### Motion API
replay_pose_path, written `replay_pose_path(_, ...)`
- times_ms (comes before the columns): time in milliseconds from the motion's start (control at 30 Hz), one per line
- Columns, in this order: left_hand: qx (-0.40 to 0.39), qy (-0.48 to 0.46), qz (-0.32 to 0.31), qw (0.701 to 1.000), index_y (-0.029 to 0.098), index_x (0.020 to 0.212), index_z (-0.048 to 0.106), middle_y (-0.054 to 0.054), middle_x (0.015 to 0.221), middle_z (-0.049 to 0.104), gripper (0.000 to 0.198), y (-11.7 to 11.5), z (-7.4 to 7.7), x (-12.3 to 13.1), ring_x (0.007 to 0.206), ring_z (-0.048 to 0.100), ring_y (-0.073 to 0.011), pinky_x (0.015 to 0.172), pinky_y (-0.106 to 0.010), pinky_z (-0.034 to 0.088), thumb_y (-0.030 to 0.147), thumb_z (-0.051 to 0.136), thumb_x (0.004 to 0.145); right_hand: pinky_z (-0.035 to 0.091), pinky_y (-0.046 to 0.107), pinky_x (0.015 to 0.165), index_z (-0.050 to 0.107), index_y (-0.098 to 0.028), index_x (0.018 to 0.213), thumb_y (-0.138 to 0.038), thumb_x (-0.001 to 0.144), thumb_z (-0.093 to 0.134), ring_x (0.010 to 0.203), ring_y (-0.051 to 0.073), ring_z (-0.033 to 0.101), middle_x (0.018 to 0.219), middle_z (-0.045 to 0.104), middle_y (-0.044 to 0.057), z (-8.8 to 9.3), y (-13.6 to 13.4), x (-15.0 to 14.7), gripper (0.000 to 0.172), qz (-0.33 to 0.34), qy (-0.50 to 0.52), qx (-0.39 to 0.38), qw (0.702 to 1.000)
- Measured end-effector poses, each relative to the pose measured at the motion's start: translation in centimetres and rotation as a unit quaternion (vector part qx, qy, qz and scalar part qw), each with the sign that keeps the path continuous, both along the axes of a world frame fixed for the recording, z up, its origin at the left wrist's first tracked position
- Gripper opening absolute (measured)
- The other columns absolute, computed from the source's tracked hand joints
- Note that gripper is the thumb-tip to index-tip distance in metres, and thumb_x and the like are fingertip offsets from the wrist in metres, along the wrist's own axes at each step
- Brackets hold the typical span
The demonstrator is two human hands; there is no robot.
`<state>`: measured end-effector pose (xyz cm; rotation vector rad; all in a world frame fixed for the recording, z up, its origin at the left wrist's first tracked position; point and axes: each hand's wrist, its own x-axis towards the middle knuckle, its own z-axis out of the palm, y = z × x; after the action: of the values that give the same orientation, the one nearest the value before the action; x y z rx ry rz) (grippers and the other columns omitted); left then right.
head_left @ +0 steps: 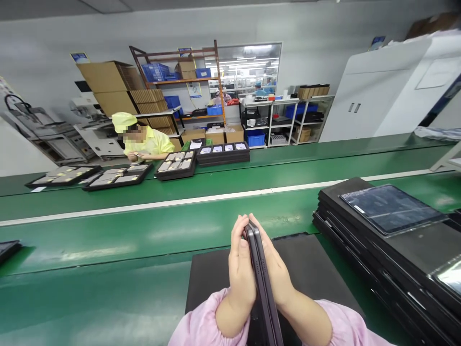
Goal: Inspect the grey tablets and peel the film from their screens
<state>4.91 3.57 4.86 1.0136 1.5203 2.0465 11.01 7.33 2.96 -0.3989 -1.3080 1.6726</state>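
Two thin dark tablet-like devices [261,274] stand on edge, pressed face to face, between my palms. My left hand [240,269] lies along their left side, its fingers bent at the top corner. Along their right side rests my right hand [275,269], its fingertips at the same end. Both hands clasp the pair together. Beneath them is a flat black mat or tray [212,274] on the green surface. The lower ends of the devices run out of view at the bottom edge.
A stack of black trays [360,240] stands at the right, with a dark glass panel [392,206] on top. Beyond the white strip, several trays of small grey parts [176,165] sit near a person in yellow [151,139]. Shelves [187,81] stand behind.
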Motion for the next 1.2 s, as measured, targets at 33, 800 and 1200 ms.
replay_pose_path(33,0.001,0.006,0.000,1.000,0.023,0.114,0.062,-0.008,0.135,0.053,0.045,-0.3,0.0,0.2,0.130,0.043,-0.0249,0.109,-0.039,0.036,0.054,0.041,0.089,0.020,0.046,0.115,0.045,-0.029,0.136,-0.056,0.090,0.044,0.135,0.024,0.031,0.145,0.038,0.002,0.0,-0.3,0.3,0.053,0.003,0.006,-0.005,1.000)
replay_pose_path(800,-0.050,-0.148,0.005,0.988,0.022,0.112,0.059,-0.004,0.115,0.065,0.034,-0.4,3.3,2.3,0.111,0.059,-0.0194,0.100,-0.032,0.043,0.044,0.044,0.090,0.033,0.040,0.111,0.061,-0.023,0.118,-0.047,0.087,0.051,0.124,0.023,0.048,0.129,0.057,0.001,2.7,-1.1,1.0,0.040,-0.046,-0.052,-0.114,0.991)
replay_pose_path(1200,-0.118,-0.263,0.035,0.957,0.018,0.090,0.065,-0.004,0.099,0.069,0.023,0.5,-0.6,2.3,0.099,0.064,-0.0173,0.099,-0.033,0.044,0.026,0.043,0.092,0.046,0.032,0.101,0.063,-0.017,0.103,-0.028,0.090,0.046,0.111,0.018,0.059,0.116,0.066,0.002,-0.5,-0.9,0.0,0.024,-0.048,-0.100,-0.284,0.952)
